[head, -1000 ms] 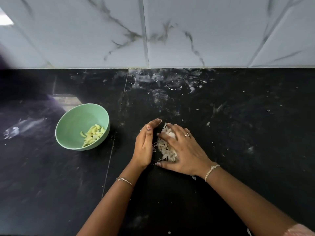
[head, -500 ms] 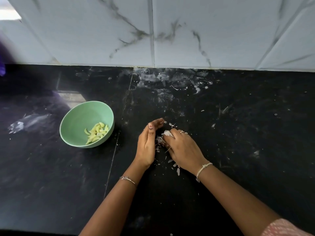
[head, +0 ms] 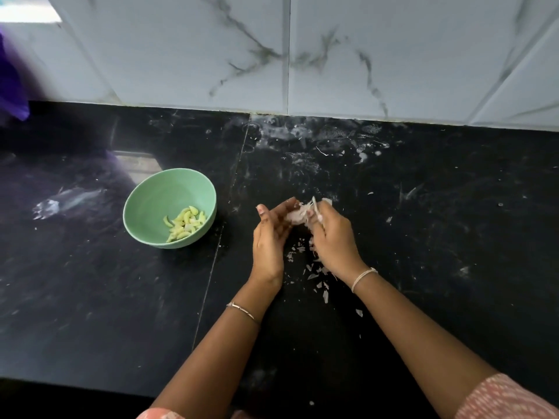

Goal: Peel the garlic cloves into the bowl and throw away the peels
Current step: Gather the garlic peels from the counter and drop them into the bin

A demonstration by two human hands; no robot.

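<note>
Left hand [head: 270, 237] and right hand [head: 332, 237], cupped together, clamp gathered peels [head: 298, 214] for disposal; scraps [head: 317, 276] litter the worktop [head: 453, 252].

Glossy black stone counter [head: 90, 297] – smudged, dusty; behind it, smooth marble-veined wall tiles [head: 181, 55]; on it, a matt green bowl [head: 157, 204], papery peels [head: 298, 214].

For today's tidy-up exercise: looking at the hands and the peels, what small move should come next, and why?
Probably close both hands around the peels and lift them clear. The left hand and right hand cup a bunch, but loose bits lie on the counter beneath, so a firmer hold should prevent more dropping.
</note>
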